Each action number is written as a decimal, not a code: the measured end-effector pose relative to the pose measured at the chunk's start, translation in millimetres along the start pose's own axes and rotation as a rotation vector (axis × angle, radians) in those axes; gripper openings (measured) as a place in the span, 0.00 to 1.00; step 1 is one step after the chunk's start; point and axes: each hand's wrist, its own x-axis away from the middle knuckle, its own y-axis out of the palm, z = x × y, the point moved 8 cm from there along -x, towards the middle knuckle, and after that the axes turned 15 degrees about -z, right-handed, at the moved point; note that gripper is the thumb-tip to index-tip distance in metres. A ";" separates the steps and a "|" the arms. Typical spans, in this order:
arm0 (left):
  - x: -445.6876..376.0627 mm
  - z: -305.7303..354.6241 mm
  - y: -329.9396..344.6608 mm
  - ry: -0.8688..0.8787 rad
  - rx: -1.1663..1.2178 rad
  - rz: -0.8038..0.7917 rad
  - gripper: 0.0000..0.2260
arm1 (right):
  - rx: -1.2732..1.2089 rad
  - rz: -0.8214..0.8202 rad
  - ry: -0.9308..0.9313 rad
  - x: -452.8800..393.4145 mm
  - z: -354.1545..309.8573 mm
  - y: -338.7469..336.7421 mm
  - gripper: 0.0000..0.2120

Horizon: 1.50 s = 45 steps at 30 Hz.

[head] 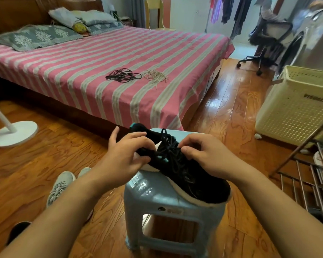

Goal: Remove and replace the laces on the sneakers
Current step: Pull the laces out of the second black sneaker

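A home bedroom: a striped bed (119, 71) with pillows (38, 37), hanging clothes (231, 10), a laundry basket (296, 105)

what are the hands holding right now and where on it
Both hands, left and right, pinch the black sneaker's black laces near the tongue.

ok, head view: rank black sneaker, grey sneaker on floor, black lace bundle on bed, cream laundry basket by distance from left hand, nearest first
1. Black sneaker on the blue stool, held by the left hand.
2. Grey sneaker, floor, lower left.
3. Black lace bundle, on the bed ahead.
4. Cream laundry basket, far right.
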 end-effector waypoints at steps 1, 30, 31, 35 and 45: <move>0.6 2.0 1.9 -0.014 0.018 0.018 0.10 | -0.003 0.041 0.014 -0.2 1.3 -2.7 0.04; -11.3 8.9 23.8 -0.094 0.417 0.126 0.09 | 0.028 0.146 -0.029 -2.5 -22.9 2.3 0.11; -10.8 9.6 24.1 -0.092 0.438 0.133 0.08 | 0.065 0.137 -0.030 -5.7 -22.9 6.9 0.12; -13.3 13.4 22.0 -0.072 0.604 0.163 0.13 | -0.118 0.158 0.009 -12.4 -14.7 6.8 0.10; -13.0 11.0 17.0 -0.073 0.913 0.265 0.06 | -0.654 0.057 0.044 1.2 -11.3 8.8 0.09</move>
